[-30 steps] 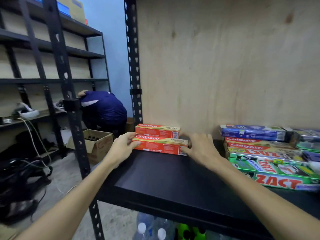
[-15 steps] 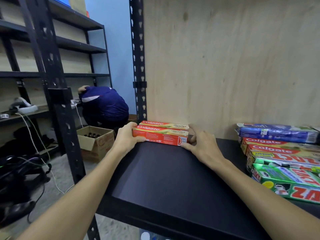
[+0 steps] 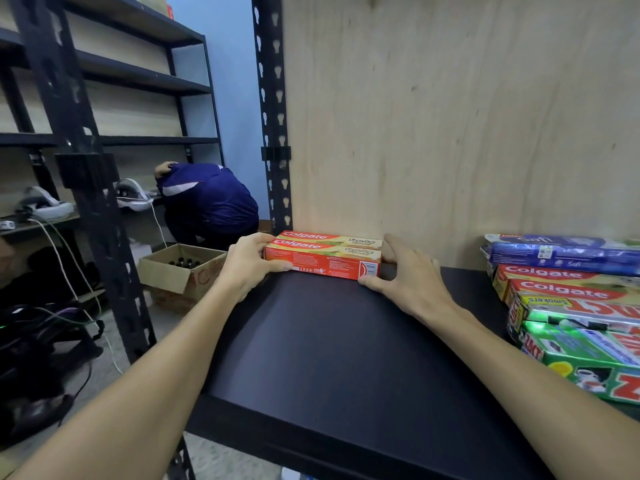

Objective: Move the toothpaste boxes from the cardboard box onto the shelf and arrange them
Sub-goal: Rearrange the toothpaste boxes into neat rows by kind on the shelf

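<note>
Two red Colgate toothpaste boxes lie side by side at the back left of the black shelf (image 3: 329,341), against the plywood back panel. My left hand (image 3: 246,268) grips the left end of the front box (image 3: 322,263), thumb on its front face and fingers over the top. The rear box (image 3: 329,237) shows only its top strip. At the right end of the pair, my right hand (image 3: 412,282) rests with its thumb at the front corner and relaxed fingers along the end.
A pile of Colgate, Zact and blue toothpaste boxes (image 3: 571,296) fills the shelf's right side. A black upright post (image 3: 272,116) stands at the back left corner. On the floor to the left, a person in blue (image 3: 207,202) crouches behind an open cardboard box (image 3: 180,268) of bottles.
The front Colgate box slid back until it lay flush against the rear one. Both hands followed it toward the back panel and stay at its ends.
</note>
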Available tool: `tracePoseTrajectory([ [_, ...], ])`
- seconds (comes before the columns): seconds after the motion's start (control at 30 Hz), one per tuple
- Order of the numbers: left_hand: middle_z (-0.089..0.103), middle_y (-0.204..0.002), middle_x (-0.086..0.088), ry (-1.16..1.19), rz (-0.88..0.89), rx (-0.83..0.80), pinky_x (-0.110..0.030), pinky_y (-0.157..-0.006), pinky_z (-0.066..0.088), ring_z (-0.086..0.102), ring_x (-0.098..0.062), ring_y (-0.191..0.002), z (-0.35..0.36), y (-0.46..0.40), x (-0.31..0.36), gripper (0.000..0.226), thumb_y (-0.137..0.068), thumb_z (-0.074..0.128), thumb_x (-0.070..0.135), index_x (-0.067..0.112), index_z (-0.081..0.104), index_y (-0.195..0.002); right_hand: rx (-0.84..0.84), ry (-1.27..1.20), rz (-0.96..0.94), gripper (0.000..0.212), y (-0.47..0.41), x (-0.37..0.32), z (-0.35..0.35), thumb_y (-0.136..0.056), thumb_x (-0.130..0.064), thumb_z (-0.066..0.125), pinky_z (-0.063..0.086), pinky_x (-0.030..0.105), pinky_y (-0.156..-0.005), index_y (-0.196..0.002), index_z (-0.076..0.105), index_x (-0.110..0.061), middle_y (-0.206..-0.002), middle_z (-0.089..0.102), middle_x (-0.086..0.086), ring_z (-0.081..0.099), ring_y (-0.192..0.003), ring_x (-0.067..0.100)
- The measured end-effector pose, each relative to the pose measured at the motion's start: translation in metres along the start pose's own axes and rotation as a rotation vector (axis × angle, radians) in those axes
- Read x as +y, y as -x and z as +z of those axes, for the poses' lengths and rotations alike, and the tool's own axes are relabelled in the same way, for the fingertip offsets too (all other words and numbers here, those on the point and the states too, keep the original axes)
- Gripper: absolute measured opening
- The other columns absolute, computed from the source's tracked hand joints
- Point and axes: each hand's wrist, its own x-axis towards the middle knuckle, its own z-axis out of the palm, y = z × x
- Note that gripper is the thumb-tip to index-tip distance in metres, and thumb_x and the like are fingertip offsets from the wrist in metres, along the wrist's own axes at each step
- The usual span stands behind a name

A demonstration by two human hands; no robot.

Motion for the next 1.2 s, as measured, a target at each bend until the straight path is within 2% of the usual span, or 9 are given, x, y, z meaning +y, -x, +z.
tracePoseTrajectory([
  [0.1, 0.074, -0.119, -0.002, 0.005, -0.01, -0.004, -0.033, -0.102, 0.054, 0.07, -0.013, -0.109, 0.001, 0.0, 0.002, 0.078, -0.071, 0.092, 0.015, 0.011, 0.058, -0.141, -0.009, 0.009, -0.002, 0.041, -0.002, 0.004, 0.004, -0.084, -0.059, 0.068, 0.035, 0.041, -0.089, -0.104, 0.045, -0.032, -0.115, 0.069, -0.012, 0.058, -0.11, 0.022],
  [0.2, 0.075, -0.116, -0.001, 0.003, -0.009, -0.027, -0.037, -0.104, 0.053, 0.071, -0.013, -0.107, 0.0, 0.001, 0.003, 0.076, -0.073, 0.091, 0.016, 0.011, 0.058, -0.141, -0.01, 0.035, 0.0, 0.038, -0.003, 0.003, 0.004, -0.088, -0.055, 0.067, 0.035, 0.042, -0.089, -0.1, 0.043, -0.029, -0.113, 0.069, -0.009, 0.058, -0.106, 0.023],
  [0.57, 0.074, -0.119, -0.001, -0.044, -0.002, -0.033, -0.039, -0.107, 0.051, 0.069, -0.013, -0.11, 0.0, 0.006, 0.006, 0.074, -0.076, 0.089, 0.018, 0.013, 0.056, -0.142, -0.031, 0.108, 0.037, 0.051, 0.0, 0.003, 0.006, -0.089, -0.065, 0.059, 0.029, 0.037, -0.086, -0.12, 0.04, -0.029, -0.122, 0.066, -0.001, 0.054, -0.11, 0.026],
  [0.77, 0.052, -0.15, -0.005, -0.074, 0.065, 0.022, -0.035, -0.11, 0.04, 0.05, -0.02, -0.137, -0.001, 0.027, 0.018, 0.095, -0.073, 0.092, 0.027, 0.015, 0.042, -0.153, 0.03, 0.088, 0.056, 0.069, 0.024, -0.017, -0.016, -0.093, -0.061, 0.058, 0.036, 0.039, -0.097, -0.149, 0.034, -0.027, -0.126, 0.059, 0.009, 0.046, -0.116, 0.03],
  [0.83, 0.054, -0.149, -0.002, -0.056, 0.156, 0.058, -0.023, -0.105, 0.04, 0.055, -0.009, -0.128, -0.003, 0.041, 0.026, 0.09, -0.074, 0.091, 0.03, 0.019, 0.045, -0.151, 0.046, 0.089, 0.029, 0.072, 0.034, -0.021, -0.021, -0.093, -0.064, 0.055, 0.036, 0.039, -0.096, -0.151, 0.031, -0.029, -0.127, 0.06, 0.008, 0.047, -0.114, 0.029],
  [0.93, 0.063, -0.133, 0.005, -0.04, 0.254, 0.088, 0.0, -0.083, 0.041, 0.058, 0.018, -0.101, -0.003, 0.06, 0.037, 0.085, -0.074, 0.091, 0.034, 0.022, 0.05, -0.147, 0.042, 0.077, 0.008, 0.072, 0.047, -0.024, -0.028, -0.093, -0.065, 0.053, 0.035, 0.038, -0.095, -0.15, 0.031, -0.028, -0.13, 0.062, 0.004, 0.05, -0.113, 0.028],
  [1.0, 0.065, -0.13, 0.007, -0.042, 0.294, 0.068, -0.007, -0.091, 0.048, 0.061, 0.011, -0.109, 0.001, 0.075, 0.044, 0.088, -0.071, 0.091, 0.043, 0.027, 0.049, -0.147, 0.057, 0.076, -0.009, 0.07, 0.058, -0.028, -0.034, -0.093, -0.064, 0.054, 0.036, 0.038, -0.095, -0.15, 0.031, -0.028, -0.136, 0.06, 0.003, 0.051, -0.115, 0.027],
  [1.1, 0.063, -0.129, 0.012, -0.083, 0.357, 0.054, -0.039, -0.107, 0.049, 0.055, -0.012, -0.126, 0.013, 0.098, 0.055, 0.088, -0.07, 0.086, 0.059, 0.038, 0.047, -0.145, 0.093, -0.017, -0.011, 0.069, 0.08, -0.032, -0.046, -0.092, -0.06, 0.059, 0.042, 0.038, -0.098, -0.15, 0.031, -0.035, -0.14, 0.056, -0.002, 0.051, -0.119, 0.025],
  [1.2, 0.059, -0.131, 0.015, -0.088, 0.431, 0.064, -0.035, -0.108, 0.042, 0.047, -0.002, -0.127, 0.028, 0.125, 0.072, 0.077, -0.078, 0.084, 0.05, 0.034, 0.049, -0.145, 0.198, -0.232, -0.003, 0.064, 0.105, -0.042, -0.064, -0.093, -0.048, 0.065, 0.045, 0.036, -0.105, -0.15, 0.039, -0.034, -0.14, 0.053, -0.012, 0.052, -0.121, 0.015],
])
